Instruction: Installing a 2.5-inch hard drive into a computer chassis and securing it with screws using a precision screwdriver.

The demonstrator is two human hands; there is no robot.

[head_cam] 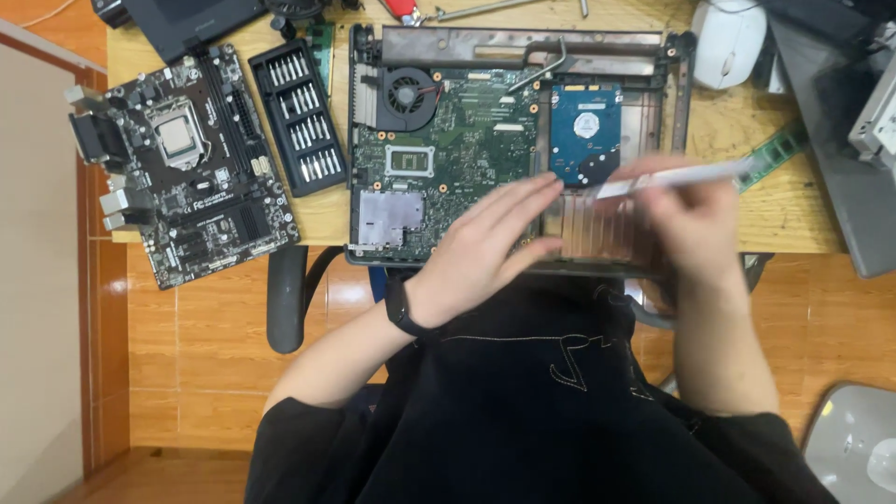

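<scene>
Fingers of my right hand pinch a pale flat strip, blurred, its long axis running left-right, far end tipped slightly up toward the green memory stick. My left hand lies open and flat on the opened laptop, holding nothing. Above both hands, the laptop's shell holds a blue hard drive and fan.

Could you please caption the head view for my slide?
Left hand rests on an opened laptop while the right hand holds a blurred pale strip.
</scene>
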